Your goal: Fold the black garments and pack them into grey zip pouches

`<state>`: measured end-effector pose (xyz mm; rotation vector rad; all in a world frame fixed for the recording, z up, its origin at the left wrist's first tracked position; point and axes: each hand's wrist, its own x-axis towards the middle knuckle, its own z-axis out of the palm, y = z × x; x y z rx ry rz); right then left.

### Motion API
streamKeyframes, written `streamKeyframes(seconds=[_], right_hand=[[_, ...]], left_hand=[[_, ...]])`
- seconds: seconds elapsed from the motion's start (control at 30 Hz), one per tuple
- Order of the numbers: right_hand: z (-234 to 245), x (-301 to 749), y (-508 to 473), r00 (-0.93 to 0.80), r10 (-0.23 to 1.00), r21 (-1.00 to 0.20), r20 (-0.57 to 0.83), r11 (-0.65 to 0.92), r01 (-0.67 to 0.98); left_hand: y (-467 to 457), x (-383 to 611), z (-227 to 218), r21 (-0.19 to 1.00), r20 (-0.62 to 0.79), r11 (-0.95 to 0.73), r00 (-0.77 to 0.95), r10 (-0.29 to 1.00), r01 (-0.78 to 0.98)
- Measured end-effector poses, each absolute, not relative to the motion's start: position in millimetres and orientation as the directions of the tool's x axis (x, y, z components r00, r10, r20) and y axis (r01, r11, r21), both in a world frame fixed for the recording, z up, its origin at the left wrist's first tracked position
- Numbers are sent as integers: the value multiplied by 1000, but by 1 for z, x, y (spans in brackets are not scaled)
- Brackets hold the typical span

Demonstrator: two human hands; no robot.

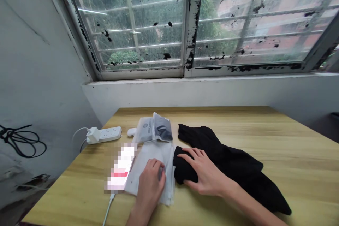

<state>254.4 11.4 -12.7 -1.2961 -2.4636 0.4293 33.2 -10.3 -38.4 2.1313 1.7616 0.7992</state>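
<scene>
A black garment (233,164) lies across the wooden table (291,155), one folded end beside a stack of clear plastic bags (148,162). My right hand (205,173) rests flat on that folded end, fingers spread. My left hand (150,185) presses on the bags with its fingers curled at the bag's edge near the garment. Whether it pinches the plastic is unclear.
A packed bag with dark contents (156,130) lies behind the stack. A phone (120,171) on a white cable (108,208) sits left of the bags. A white power strip (104,135) and a small white object (131,132) sit at the back left. Window and wall are behind.
</scene>
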Motion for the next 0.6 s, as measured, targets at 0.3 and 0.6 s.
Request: streamKeyframes(seconds=[0.3, 0.6], right_hand=[[-17, 259, 17, -477, 836, -747, 273, 496, 442], [-10, 255, 21, -351, 932, -993, 87, 110, 46]], left_hand=[[-14, 33, -37, 647, 248, -219, 70, 966, 731], [-17, 34, -36, 705, 276, -270, 97, 956, 656]])
